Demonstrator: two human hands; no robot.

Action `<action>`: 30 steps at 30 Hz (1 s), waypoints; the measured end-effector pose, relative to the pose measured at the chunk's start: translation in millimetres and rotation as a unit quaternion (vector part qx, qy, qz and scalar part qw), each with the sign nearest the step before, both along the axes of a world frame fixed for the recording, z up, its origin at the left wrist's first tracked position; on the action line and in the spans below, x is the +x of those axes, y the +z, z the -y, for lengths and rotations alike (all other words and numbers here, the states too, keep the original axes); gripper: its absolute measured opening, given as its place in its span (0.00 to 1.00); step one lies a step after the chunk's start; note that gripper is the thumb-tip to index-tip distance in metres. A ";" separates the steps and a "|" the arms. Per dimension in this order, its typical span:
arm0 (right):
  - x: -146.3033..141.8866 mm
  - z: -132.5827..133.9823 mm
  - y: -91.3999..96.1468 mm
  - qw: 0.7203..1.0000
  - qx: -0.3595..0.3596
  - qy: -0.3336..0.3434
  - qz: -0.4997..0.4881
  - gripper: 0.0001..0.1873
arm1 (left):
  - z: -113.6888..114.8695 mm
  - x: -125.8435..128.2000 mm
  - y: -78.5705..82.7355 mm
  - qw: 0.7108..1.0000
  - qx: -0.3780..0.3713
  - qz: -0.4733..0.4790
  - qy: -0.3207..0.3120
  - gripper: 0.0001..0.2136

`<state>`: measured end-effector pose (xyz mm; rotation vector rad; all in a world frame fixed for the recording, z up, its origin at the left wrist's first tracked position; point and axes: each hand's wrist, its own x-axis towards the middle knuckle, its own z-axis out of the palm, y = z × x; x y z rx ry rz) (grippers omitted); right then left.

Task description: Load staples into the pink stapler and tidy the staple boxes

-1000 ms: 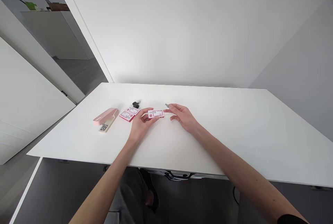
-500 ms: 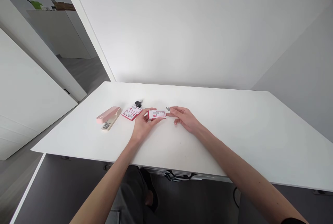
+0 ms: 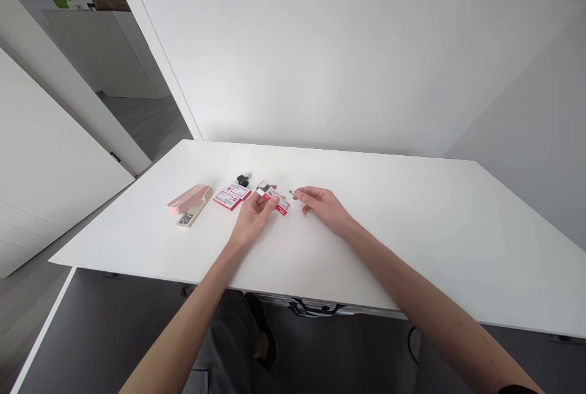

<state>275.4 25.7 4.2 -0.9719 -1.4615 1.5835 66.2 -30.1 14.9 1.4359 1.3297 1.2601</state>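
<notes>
My left hand is closed around a small red-and-white staple box. The box is tilted, and its end flap seems to be up by the fingers. Just to its right, my right hand pinches a small grey strip of staples between thumb and fingertips, apart from the box. Two more red-and-white boxes lie side by side on the table, left of my left hand. Farther left lies a pink and cream stapler with its jaws apart.
A small black object with a pale end lies behind the two flat boxes. Everything rests on a white table against a white wall. Below the front edge is a drawer with a black handle.
My left hand has turned the box from level to tilted, so its red side and flap now show. My right hand has shifted slightly left, still pinching the staples.
</notes>
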 end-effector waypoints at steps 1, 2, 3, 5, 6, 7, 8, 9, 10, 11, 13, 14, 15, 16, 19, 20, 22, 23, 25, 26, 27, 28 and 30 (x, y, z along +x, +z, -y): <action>-0.2 1.4 1.0 1.000 0.008 -0.006 0.019 0.18 | 0.6 -0.7 0.5 1.000 -0.005 -0.007 -0.003 0.27; -0.6 3.0 2.1 0.999 0.016 -0.009 0.031 0.18 | 1.3 -1.4 1.1 1.000 -0.010 -0.018 -0.007 0.26; -1.0 4.6 3.4 0.999 0.025 -0.009 0.038 0.18 | 1.9 -2.2 1.8 0.999 -0.015 -0.031 -0.011 0.26; -2.1 7.2 5.3 0.998 0.044 -0.001 0.039 0.17 | 2.9 -3.3 3.3 0.998 -0.021 -0.054 -0.014 0.27; -2.9 8.0 5.7 0.998 0.056 0.005 0.036 0.17 | 3.3 -3.5 4.0 0.998 -0.025 -0.061 -0.016 0.28; -3.9 8.6 5.6 0.997 0.068 0.012 0.033 0.17 | 3.7 -3.4 4.7 0.997 -0.030 -0.067 -0.017 0.28; -4.9 8.8 5.0 0.996 0.079 0.019 0.030 0.17 | 4.0 -3.0 5.4 0.997 -0.038 -0.071 -0.019 0.29; -5.9 8.9 4.1 0.995 0.089 0.027 0.025 0.16 | 4.4 -2.2 6.1 0.996 -0.045 -0.074 -0.022 0.29; -7.0 8.8 2.9 0.995 0.097 0.034 0.020 0.16 | 4.8 -1.3 6.8 0.995 -0.051 -0.078 -0.029 0.29; -8.0 8.6 1.6 0.994 0.102 0.041 0.015 0.16 | 5.2 -0.1 7.5 0.995 -0.054 -0.081 -0.039 0.29; -9.6 8.4 -0.5 0.993 0.106 0.049 0.004 0.14 | 5.9 1.9 8.5 0.993 -0.056 -0.082 -0.063 0.29; -10.2 8.4 -1.0 0.993 0.108 0.048 0.001 0.14 | 6.1 2.6 8.9 0.992 -0.056 -0.081 -0.075 0.29; -10.6 8.5 -1.2 0.993 0.109 0.042 0.001 0.14 | 6.3 3.0 9.1 0.992 -0.056 -0.078 -0.084 0.29; -10.9 8.6 -1.1 0.993 0.111 0.033 0.003 0.14 | 6.3 3.1 9.3 0.991 -0.056 -0.076 -0.092 0.29; -11.1 8.9 0.1 0.993 0.121 -0.004 0.017 0.13 | 6.6 2.7 10.3 0.989 -0.054 -0.078 -0.110 0.29; -11.1 8.7 0.2 0.992 0.124 -0.016 0.020 0.13 | 6.8 2.6 11.0 0.989 -0.054 -0.082 -0.114 0.29; -11.3 8.0 -0.8 0.990 0.134 -0.042 0.024 0.13 | 7.6 2.9 13.1 0.987 -0.053 -0.090 -0.119 0.29; -11.4 7.4 -1.9 0.989 0.139 -0.054 0.023 0.12 | 8.1 3.2 14.3 0.987 -0.052 -0.092 -0.121 0.29; -11.8 6.2 -4.6 0.986 0.147 -0.072 0.023 0.12 | 9.0 4.1 16.6 0.987 -0.048 -0.092 -0.124 0.28; -12.1 5.7 -5.9 0.986 0.149 -0.075 0.025 0.12 | 9.4 4.5 17.6 0.987 -0.045 -0.091 -0.124 0.28; -12.3 5.5 -6.8 0.986 0.150 -0.074 0.028 0.12 | 9.7 4.8 18.3 0.987 -0.043 -0.092 -0.124 0.28; -12.5 5.5 -7.3 0.986 0.150 -0.071 0.033 0.13 | 9.8 5.0 18.9 0.987 -0.041 -0.094 -0.123 0.28; -12.8 6.3 -6.4 0.986 0.151 -0.065 0.039 0.14 | 10.0 5.1 19.4 0.987 -0.039 -0.098 -0.118 0.28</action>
